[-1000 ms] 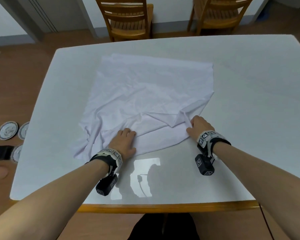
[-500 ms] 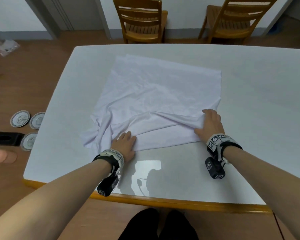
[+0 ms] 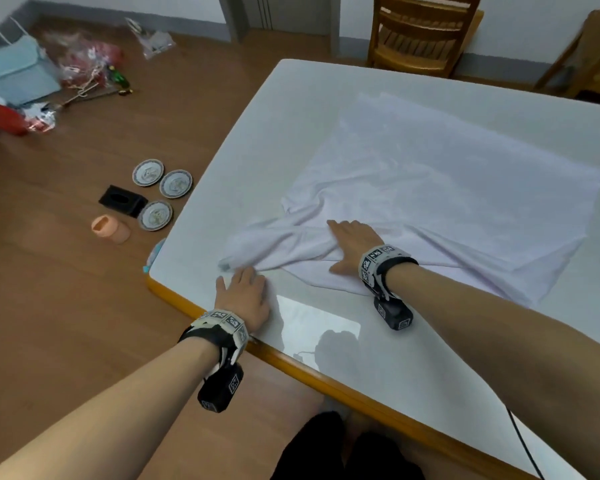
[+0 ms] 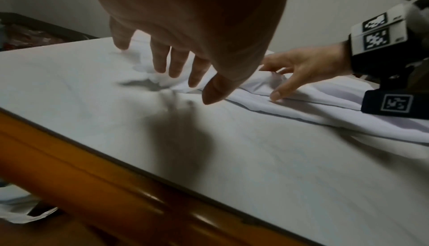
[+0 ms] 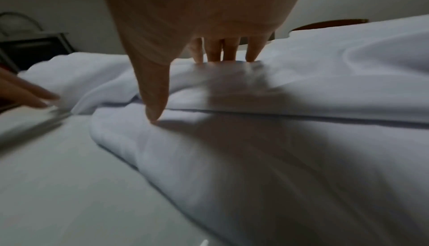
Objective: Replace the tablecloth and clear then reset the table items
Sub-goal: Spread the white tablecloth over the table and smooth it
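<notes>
A rumpled white tablecloth lies on the white-topped table, its near edge bunched into long folds. My left hand sits near the table's front-left corner, fingers straight and spread, fingertips at the cloth's near-left corner. In the left wrist view my left hand hovers low over that corner. My right hand lies flat on the bunched fold in the near middle of the cloth. Its straight fingers and thumb press into the tablecloth.
On the floor left of the table lie three small patterned plates, a black box and a peach cup. Bags are heaped at the far left. Two wooden chairs stand behind the table.
My view has swung to the left. My left hand slid left to the cloth's near-left corner. My right hand moved left from the right edge onto the middle fold.
</notes>
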{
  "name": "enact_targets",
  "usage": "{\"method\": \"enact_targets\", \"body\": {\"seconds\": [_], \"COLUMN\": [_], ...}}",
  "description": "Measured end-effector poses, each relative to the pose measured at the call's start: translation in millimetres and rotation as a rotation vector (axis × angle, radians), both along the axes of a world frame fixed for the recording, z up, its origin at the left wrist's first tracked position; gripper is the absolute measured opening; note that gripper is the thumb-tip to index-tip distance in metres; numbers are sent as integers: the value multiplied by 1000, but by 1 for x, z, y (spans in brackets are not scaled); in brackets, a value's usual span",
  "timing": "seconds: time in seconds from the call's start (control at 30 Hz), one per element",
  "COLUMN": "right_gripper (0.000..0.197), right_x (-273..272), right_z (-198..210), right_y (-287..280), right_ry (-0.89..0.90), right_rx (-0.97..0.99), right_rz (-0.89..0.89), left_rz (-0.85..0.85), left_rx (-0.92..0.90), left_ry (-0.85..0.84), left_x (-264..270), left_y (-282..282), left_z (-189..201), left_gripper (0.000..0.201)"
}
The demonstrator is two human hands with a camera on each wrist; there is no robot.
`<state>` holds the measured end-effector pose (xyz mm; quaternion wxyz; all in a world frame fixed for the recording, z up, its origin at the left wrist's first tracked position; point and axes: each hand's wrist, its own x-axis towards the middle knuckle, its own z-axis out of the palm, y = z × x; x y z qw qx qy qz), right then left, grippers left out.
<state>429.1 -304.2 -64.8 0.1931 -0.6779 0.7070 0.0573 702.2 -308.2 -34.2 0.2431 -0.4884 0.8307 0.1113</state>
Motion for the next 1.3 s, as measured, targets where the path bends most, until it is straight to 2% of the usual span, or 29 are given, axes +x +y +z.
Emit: {"method": "enact_targets", "body": {"seconds": [0.1,0.17,0.37,0.5,0.63,0.93,1.17,1.3], "right_gripper": [32,17,20,23,22,19,22,21], "right_x": [5,-4,-90,-173,-236,-324,-429,-483], "right_z": [2,11,84,133,156,137,102,73], "right_y": [-7,-4,22,71,146,273,386,459], "right_ry": [33,27,-16,63,114,64,45,-3], "right_rx": [62,74,-86,-137,-72,-48,-55,4], "right_rz": [-51,-93,-485,-736,-921,-1150,-1243,-1323], "left_rz": [31,39,-48,-176,-315,-493,-456,-423], "left_rx": [41,61,82,114,139,212,314,303], "left_ry": [69,112,178,198,223,153,129,104], "left_x": [6,4,-48,-122,-207,-343,-437,-478], "left_y": [0,-1,-15,-17,1,78,173,221], "left_z": [1,4,24,37,45,36,31,21], "left_gripper": [48,47,53,48,47,45,48,51]}}
